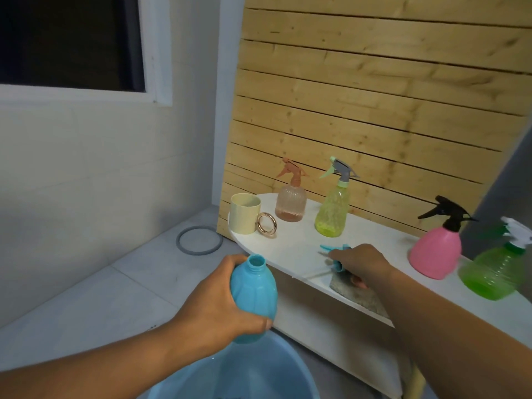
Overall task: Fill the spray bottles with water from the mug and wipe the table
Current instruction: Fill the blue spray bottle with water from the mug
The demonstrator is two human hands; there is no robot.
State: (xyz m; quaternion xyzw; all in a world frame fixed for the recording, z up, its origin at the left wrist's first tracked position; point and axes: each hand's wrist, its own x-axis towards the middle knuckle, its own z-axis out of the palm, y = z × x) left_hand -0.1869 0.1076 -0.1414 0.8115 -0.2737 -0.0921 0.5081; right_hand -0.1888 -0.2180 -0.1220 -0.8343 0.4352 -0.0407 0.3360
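My left hand [214,306] grips an uncapped blue bottle [254,295] above a blue basin [239,375], just off the table's front edge. On the white table [290,249], my right hand [359,263] holds the bottle's blue spray head [336,256], with a grey cloth [357,295] under the hand. A cream mug [244,213] with a gold ring handle stands at the table's left end. Behind are a peach spray bottle [290,201] and a yellow-green one [332,208]. A pink bottle [436,251] and a green bottle [495,272] stand to the right.
A wooden slat wall [374,96] backs the table. A grey rubber ring [199,240] lies on the tiled floor to the left. A window [72,41] is high on the left wall.
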